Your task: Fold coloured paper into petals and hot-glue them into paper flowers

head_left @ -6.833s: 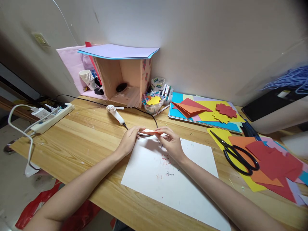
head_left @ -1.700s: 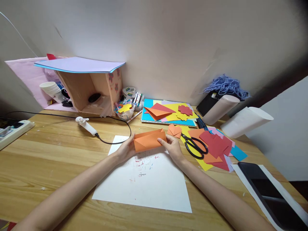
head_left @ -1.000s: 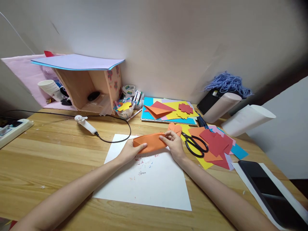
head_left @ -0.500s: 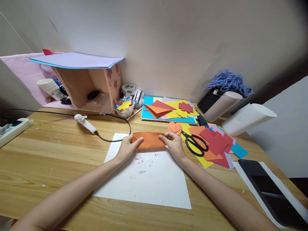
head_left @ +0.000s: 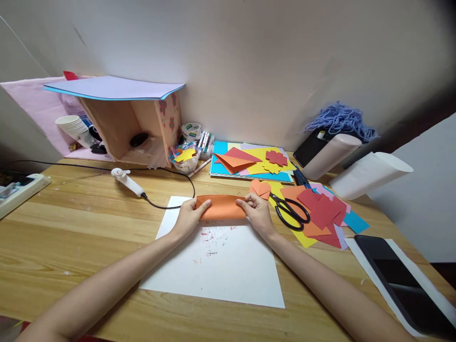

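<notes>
A folded strip of orange paper (head_left: 223, 207) lies at the far edge of a white sheet (head_left: 217, 263) on the wooden table. My left hand (head_left: 189, 217) pinches the strip's left end, thumb on top. Its right end is pinched by my right hand (head_left: 257, 214), fingers curled over the upper edge. Both hands press the strip down against the sheet. Small coloured marks dot the white sheet just below the strip.
A small orange folded heart (head_left: 260, 188) and black scissors (head_left: 290, 212) lie right of my hands on loose coloured papers (head_left: 320, 213). A white corded tool (head_left: 126, 180), a box shelf (head_left: 131, 128), a bowl of scraps (head_left: 185, 159) and a dark tablet (head_left: 399, 280) stand around.
The orange paper was held up and tilted, then laid flat on the white sheet and folded into a narrower strip. Both hands have stayed on its ends.
</notes>
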Demonstrator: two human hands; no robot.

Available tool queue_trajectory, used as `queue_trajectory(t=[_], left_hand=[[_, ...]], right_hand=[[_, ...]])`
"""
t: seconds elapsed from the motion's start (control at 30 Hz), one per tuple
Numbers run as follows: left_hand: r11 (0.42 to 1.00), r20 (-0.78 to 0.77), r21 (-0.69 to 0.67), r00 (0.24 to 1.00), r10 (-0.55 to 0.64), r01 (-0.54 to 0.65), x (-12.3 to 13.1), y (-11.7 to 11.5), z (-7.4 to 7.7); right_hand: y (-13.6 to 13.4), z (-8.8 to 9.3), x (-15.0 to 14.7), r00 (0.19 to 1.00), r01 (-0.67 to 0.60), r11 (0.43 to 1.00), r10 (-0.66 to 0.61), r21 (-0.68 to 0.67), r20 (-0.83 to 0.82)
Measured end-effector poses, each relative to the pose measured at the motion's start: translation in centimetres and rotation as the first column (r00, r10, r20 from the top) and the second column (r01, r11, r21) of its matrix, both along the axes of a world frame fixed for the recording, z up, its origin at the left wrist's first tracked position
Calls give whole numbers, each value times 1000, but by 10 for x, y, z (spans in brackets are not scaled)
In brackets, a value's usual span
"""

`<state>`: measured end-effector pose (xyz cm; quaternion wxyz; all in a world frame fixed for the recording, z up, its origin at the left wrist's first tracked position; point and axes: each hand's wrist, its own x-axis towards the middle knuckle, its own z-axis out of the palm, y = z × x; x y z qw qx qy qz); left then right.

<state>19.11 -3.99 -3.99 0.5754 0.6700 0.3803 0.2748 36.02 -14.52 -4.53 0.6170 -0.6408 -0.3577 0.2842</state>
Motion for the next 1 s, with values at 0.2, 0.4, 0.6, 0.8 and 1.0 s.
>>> queue_trajectory(t=[0.2,0.4,0.6,0.8,1.0], left_hand=[[999,56,-40,998,-14,16,1,2,1],[998,68,-60,998,-3,7,1,2,-3],[999,60,-49,998,-2,5,1,2,-4],[999,65,-37,998,10,-8,2,2,-5],[1000,55,-15,998,4,-3,2,2,-7]], right_hand=[[1,-2,2,999,-35,999,35,-16,-24],[0,-1,1,999,-35,999,35,-33,3],[-1,-3,2,997,-10,999,13,-44,77],[-1,-4,2,996,-7,999,12,-50,88],[-1,0,1,996,-5,998,10,-55,91]])
